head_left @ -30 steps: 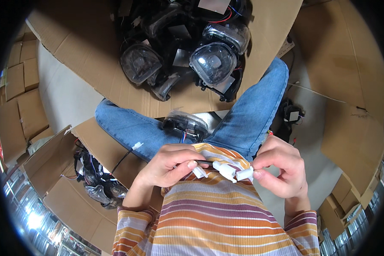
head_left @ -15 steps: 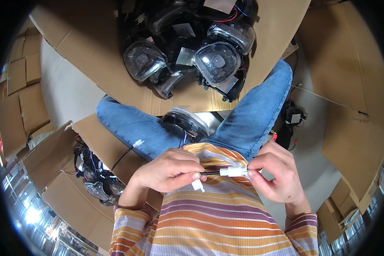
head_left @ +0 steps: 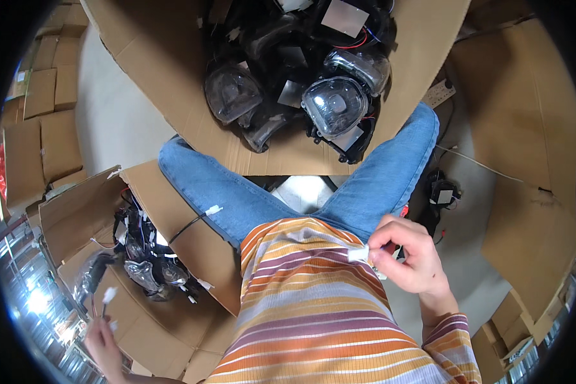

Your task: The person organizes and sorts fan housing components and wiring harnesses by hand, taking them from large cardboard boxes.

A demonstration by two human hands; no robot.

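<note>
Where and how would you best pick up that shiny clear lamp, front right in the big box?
I'd probably pinch the lamp by its dark housing, coming from the person's side and above: bare cardboard lies there, other lamps crowd its far side, and the smooth domed lens looks slippery.

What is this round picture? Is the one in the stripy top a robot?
No robot here, just a person with two bare hands. A camera worn on their head looks down, and its wide lens bends straight edges. That's their stripy top and blue jeans. The right hand pinches a white connector between its fingers. The left hand, out at the lower left, holds wires. In front, a big cardboard box holds clear-fronted lamps. Another dark part lies on the floor.
</note>
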